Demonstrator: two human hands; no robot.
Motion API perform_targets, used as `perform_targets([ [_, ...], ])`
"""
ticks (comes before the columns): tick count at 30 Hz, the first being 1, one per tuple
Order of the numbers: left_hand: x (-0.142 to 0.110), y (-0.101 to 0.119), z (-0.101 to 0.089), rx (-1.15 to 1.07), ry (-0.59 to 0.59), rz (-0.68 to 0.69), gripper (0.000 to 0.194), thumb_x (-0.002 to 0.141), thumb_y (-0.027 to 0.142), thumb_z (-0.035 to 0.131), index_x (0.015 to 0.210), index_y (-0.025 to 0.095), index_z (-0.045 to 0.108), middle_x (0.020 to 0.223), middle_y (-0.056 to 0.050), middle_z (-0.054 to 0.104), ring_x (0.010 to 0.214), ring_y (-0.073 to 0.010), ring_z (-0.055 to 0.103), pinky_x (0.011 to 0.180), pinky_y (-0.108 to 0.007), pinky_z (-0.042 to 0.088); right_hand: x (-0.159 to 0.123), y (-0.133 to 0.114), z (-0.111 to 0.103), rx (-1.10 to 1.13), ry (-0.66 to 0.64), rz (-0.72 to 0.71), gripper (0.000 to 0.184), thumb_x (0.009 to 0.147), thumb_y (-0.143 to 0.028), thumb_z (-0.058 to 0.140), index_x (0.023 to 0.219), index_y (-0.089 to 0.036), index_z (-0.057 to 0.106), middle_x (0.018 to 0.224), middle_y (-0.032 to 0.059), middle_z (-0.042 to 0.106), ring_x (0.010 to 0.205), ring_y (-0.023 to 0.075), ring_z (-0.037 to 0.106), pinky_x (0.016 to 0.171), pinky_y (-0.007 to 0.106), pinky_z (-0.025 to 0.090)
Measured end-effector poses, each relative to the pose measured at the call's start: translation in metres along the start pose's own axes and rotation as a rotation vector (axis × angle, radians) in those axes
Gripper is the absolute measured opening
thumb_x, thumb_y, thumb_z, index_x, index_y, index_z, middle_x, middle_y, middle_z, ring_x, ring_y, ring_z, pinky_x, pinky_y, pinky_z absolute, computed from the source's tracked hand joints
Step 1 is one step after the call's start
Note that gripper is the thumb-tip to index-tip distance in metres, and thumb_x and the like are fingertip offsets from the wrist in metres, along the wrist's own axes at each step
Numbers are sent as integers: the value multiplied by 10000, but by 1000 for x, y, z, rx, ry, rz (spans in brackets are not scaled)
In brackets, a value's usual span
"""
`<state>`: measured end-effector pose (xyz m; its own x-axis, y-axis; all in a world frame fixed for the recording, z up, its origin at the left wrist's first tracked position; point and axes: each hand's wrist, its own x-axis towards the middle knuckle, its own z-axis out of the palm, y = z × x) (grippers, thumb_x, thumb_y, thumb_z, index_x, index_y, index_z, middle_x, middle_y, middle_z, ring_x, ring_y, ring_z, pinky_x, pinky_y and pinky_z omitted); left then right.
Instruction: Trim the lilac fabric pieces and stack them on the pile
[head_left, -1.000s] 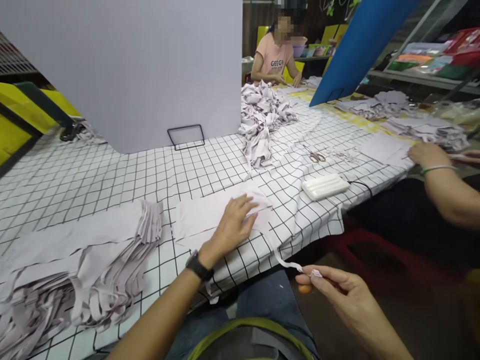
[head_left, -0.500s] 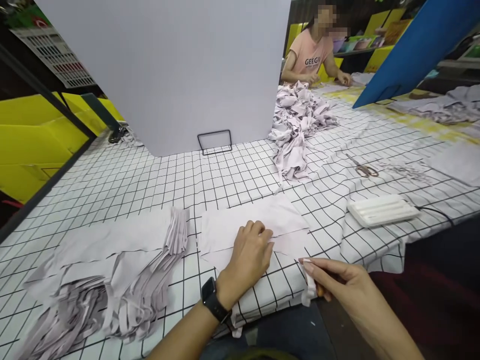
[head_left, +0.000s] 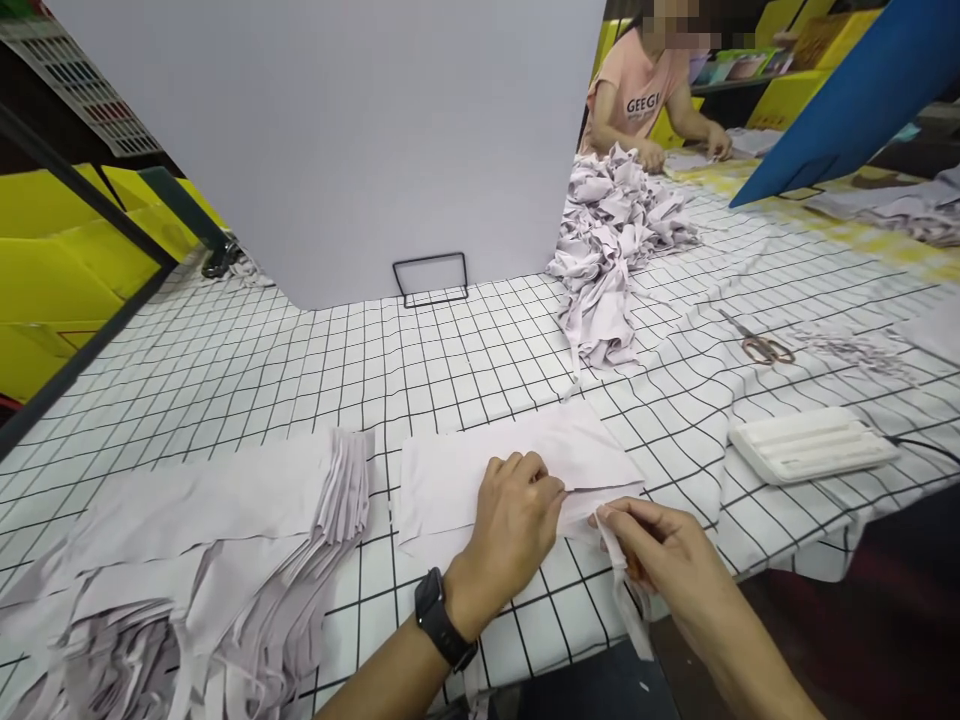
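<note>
A pale lilac fabric piece (head_left: 442, 475) lies folded flat on the checked tablecloth in front of me. My left hand (head_left: 517, 515), with a black watch on its wrist, rests on this piece, fingers curled and gripping near its fold edge. Just to the right, my right hand (head_left: 667, 550) pinches a narrow fabric strip (head_left: 634, 625) by its upper end at the piece's corner; the strip dangles over the table edge. Something orange (head_left: 634, 574) shows partly behind the right fingers, its kind hidden. A fanned stack of similar fabric pieces (head_left: 202, 490) with loose straps lies to the left.
A large grey panel (head_left: 337, 150) stands on a black wire foot (head_left: 431, 280). Right of it lies a heap of crumpled fabric (head_left: 600, 230). Scissors (head_left: 765, 348), a corded white device (head_left: 814, 445) and a blue panel (head_left: 825, 110) are at right. A co-worker (head_left: 645, 100) sits beyond.
My right hand has moved slightly up and left, closer to my left hand, with more of the strip hanging down. The camera view has shifted a little.
</note>
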<state>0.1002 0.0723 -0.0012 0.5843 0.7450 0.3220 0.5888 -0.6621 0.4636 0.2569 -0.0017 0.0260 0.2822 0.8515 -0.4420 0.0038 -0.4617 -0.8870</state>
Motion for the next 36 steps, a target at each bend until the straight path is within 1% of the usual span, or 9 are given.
perform_targets([
  [6,1,2,5,-47,84,47,181,933,109,586,774,178,640,801,-13,628,761,-177,538,700,-371,382,23,8,8,-42,76,37,372,743,-458,717,517,-199,573,395,-50,428,371,96,376,394,228,308],
  [10,0,3,7,-11,120,96,200,942,96,556,763,175,598,784,-15,614,762,-182,518,712,-377,376,30,9,9,-3,65,54,379,730,-449,732,506,-202,552,395,-45,451,359,93,393,389,227,307],
  [17,3,5,6,75,128,169,228,913,62,560,712,169,550,736,-12,577,759,-183,505,720,-379,382,30,9,9,57,54,53,366,747,-454,719,534,-202,561,416,-53,418,385,94,370,399,234,292],
  [19,3,5,7,80,122,171,234,915,63,560,708,173,549,732,-13,576,762,-185,506,728,-382,383,29,8,10,66,38,47,376,746,-462,718,532,-207,544,426,-56,403,389,91,356,394,231,273],
  [23,2,5,9,62,143,146,229,945,86,545,735,176,565,748,-14,593,777,-185,511,754,-390,386,28,5,9,105,74,59,363,734,-453,717,537,-203,542,441,-59,393,385,77,314,379,223,235],
  [26,1,4,9,51,166,143,225,952,94,543,742,172,567,757,-10,598,780,-182,503,759,-387,381,28,4,8,93,69,73,336,708,-418,728,526,-194,555,438,-59,388,388,74,307,375,220,234],
  [30,2,4,8,61,161,158,234,939,86,555,721,172,556,742,-8,587,771,-181,495,756,-385,376,30,2,8,92,61,70,328,703,-418,735,529,-184,585,443,-56,393,396,76,314,382,223,240],
  [33,2,5,8,97,149,173,235,921,69,571,712,176,555,736,-13,578,767,-185,494,754,-388,375,30,2,9,89,48,68,358,717,-441,738,530,-193,560,447,-63,374,405,79,303,389,229,237],
  [36,2,5,10,129,140,200,238,903,56,588,701,176,549,743,-15,565,773,-188,485,767,-392,381,29,2,9,79,28,69,391,718,-462,738,530,-207,510,460,-80,317,415,72,251,396,232,210],
])
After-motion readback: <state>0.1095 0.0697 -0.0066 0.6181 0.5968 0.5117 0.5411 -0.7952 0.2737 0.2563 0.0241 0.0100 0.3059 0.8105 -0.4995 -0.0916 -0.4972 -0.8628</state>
